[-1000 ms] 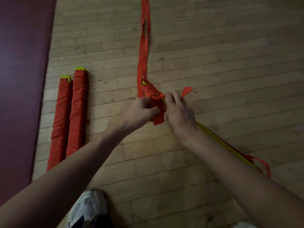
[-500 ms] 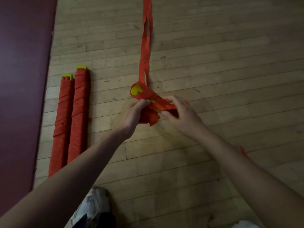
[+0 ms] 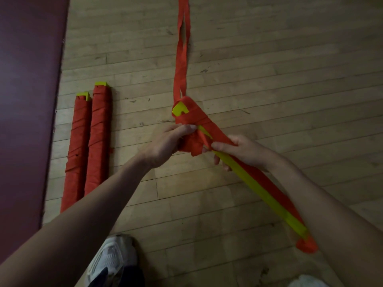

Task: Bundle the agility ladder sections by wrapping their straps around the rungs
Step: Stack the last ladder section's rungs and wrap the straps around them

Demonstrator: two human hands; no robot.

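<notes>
A stack of yellow rungs (image 3: 257,188) slants from the centre down to the lower right, its far end wound in red strap (image 3: 191,116). My right hand (image 3: 241,151) grips the rungs just below the wound part, thumb on the strap. My left hand (image 3: 165,141) holds the bunched red strap at the wound end, fingers curled on it. The loose doubled strap (image 3: 182,59) trails away from the bundle up the floor to the top edge. A red strap end (image 3: 306,245) sits at the rungs' near end.
Two finished bundles (image 3: 89,141), fully wrapped in red with yellow tips, lie side by side on the wooden floor at the left. A dark red mat (image 3: 27,100) borders them at the far left. My white shoe (image 3: 112,259) is at the bottom, another shoe tip (image 3: 306,281) at the lower right.
The bundle has turned so its yellow length now shows, slanting to the lower right. My right hand slid down onto the rungs; my left hand stays at the wound end.
</notes>
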